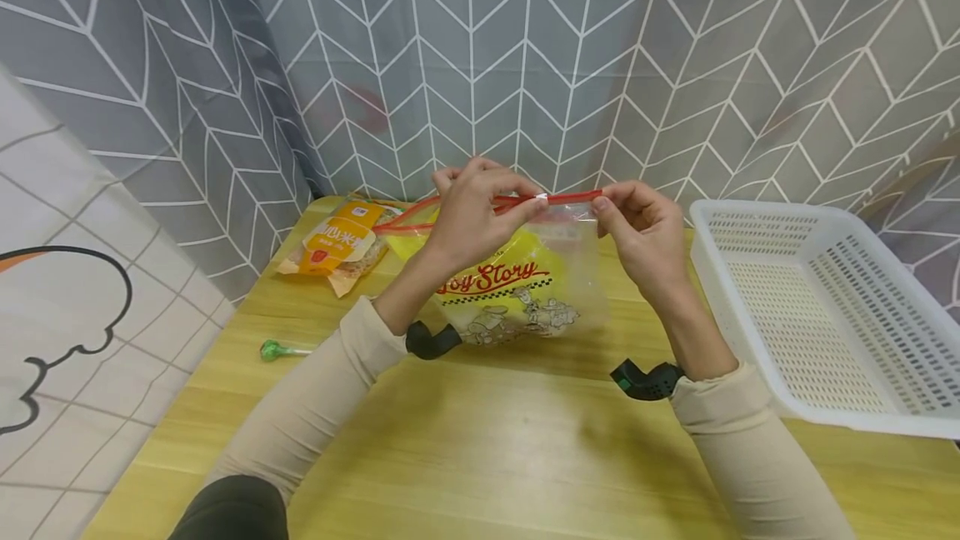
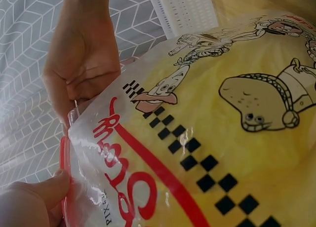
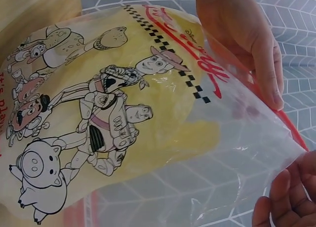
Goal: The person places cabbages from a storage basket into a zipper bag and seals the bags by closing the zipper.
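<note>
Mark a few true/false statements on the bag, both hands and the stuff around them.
1. Both hands pinch the red zip strip of the zip bag. True: left hand and right hand hold it.
2. The white basket holds a snack packet. False: nothing shows inside it; the orange snack packet lies on the table.
3. A green lollipop lies on the table. True.
4. The zip bag lies flat on the table. False: it hangs from the hands.
</note>
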{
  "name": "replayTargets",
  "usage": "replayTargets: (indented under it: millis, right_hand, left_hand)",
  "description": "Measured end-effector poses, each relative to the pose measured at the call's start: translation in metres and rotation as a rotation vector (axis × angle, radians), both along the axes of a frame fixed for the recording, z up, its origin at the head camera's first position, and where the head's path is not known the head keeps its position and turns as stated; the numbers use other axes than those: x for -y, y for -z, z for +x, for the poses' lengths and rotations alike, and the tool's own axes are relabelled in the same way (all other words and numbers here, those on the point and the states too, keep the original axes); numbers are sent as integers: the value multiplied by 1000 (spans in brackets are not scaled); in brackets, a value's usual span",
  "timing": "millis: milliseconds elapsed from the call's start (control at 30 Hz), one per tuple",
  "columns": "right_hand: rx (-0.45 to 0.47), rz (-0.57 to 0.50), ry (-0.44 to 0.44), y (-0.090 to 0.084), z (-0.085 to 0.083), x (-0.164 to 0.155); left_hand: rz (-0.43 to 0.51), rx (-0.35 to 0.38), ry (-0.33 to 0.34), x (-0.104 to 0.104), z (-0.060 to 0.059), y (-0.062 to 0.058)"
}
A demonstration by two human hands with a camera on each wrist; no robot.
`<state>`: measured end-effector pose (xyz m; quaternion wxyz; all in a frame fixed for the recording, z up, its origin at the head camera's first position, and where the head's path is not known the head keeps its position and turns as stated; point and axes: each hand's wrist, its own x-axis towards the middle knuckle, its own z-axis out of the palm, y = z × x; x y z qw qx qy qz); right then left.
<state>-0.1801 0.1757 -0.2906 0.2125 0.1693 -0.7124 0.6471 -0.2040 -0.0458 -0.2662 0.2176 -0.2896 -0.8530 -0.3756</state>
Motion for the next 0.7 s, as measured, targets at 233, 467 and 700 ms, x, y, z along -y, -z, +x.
replayTargets:
  millis: [233, 467, 700]
  right_hand:
    - [16, 9, -44, -6, -2, 2]
    - [-20, 0, -1, -6, -4, 3]
    - [-115, 6, 35, -2, -3, 2]
  left_hand:
    - [7, 21, -12, -4, 1, -2]
    - [28, 60, 14, -7, 2, 0]
    - [52, 35, 27, -7, 2, 2]
